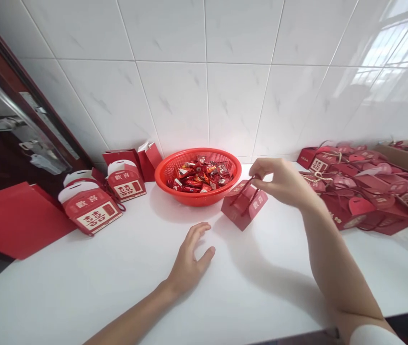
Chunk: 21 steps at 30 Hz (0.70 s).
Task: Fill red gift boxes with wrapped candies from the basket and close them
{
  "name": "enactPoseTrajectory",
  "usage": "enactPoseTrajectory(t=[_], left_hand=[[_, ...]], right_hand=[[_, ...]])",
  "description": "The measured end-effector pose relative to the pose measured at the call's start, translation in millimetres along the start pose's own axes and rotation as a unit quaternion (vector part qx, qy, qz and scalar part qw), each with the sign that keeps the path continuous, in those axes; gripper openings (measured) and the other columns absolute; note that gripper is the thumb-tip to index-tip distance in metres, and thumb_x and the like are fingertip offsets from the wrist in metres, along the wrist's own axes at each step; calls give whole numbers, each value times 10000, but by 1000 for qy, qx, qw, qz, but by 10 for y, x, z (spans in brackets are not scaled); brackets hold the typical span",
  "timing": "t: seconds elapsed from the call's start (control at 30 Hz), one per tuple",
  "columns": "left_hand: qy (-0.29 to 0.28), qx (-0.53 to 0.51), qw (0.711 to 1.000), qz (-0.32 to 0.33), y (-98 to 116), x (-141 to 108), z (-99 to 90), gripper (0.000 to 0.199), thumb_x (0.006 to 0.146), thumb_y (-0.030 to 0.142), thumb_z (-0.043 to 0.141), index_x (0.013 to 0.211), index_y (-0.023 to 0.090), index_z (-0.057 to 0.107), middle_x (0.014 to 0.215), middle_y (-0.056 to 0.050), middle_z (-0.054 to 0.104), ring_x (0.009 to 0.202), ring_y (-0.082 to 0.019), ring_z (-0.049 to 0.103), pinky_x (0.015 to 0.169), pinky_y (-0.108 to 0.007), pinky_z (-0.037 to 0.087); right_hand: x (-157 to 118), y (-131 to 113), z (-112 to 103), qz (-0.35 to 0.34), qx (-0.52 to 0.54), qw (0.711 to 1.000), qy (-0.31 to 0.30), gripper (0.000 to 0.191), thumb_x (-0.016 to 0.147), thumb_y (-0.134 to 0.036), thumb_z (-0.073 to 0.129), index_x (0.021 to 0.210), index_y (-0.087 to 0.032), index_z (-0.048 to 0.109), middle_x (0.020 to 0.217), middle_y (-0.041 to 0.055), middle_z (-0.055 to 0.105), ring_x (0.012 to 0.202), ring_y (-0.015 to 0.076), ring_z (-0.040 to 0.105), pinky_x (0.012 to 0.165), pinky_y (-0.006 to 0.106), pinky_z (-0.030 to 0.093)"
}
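White desk [124, 292]: contents as seen from my remote post

Desk, one, smooth white, along a white tiled wall [175, 91].

Dark-red card boxes [379, 184], massed at right, bunched, I judge, to save space.

Round red plastic mesh basket [196, 199], near the wall, presumably within easy reach.

Red card boxes with curved white flaps [94, 206], at left, apparently grouped as a separate lot.

Small red card box with pale lettering [238, 211], just right of the basket, tilted; I cannot tell whether its base touches the desk.

Right hand [279, 179]: grip pinched on the box's dark-red cord handle [240, 192], probably its handiest hold.

Left hand [189, 263]: grip half spread, empty, before the basket.

Counts: massed boxes, overlapping, uncountable; basket, one; white-flapped boxes, three; held box, one; red-wrapped sweets [204, 178] inside the basket, too jumbled to number.
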<state>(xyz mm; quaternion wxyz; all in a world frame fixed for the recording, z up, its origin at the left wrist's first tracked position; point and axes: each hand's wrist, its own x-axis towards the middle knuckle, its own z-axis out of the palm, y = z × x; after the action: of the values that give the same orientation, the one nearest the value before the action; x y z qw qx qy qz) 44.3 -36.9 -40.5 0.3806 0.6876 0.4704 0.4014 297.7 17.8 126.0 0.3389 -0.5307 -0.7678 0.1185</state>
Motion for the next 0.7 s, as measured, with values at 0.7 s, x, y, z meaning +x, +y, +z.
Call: enactPoseTrajectory(t=[0.7], left_hand=[[7, 11, 1000, 11, -55, 84, 3, 219, 867, 181, 575, 1050, 245, 677, 1214, -70, 647, 1134, -226, 634, 1004, -398, 541]], right_hand=[[-204, 852, -862, 400, -204, 887, 108, 125, 782, -149, 685, 663, -174, 655, 811, 146, 695, 724, 221, 581, 689, 389, 414]])
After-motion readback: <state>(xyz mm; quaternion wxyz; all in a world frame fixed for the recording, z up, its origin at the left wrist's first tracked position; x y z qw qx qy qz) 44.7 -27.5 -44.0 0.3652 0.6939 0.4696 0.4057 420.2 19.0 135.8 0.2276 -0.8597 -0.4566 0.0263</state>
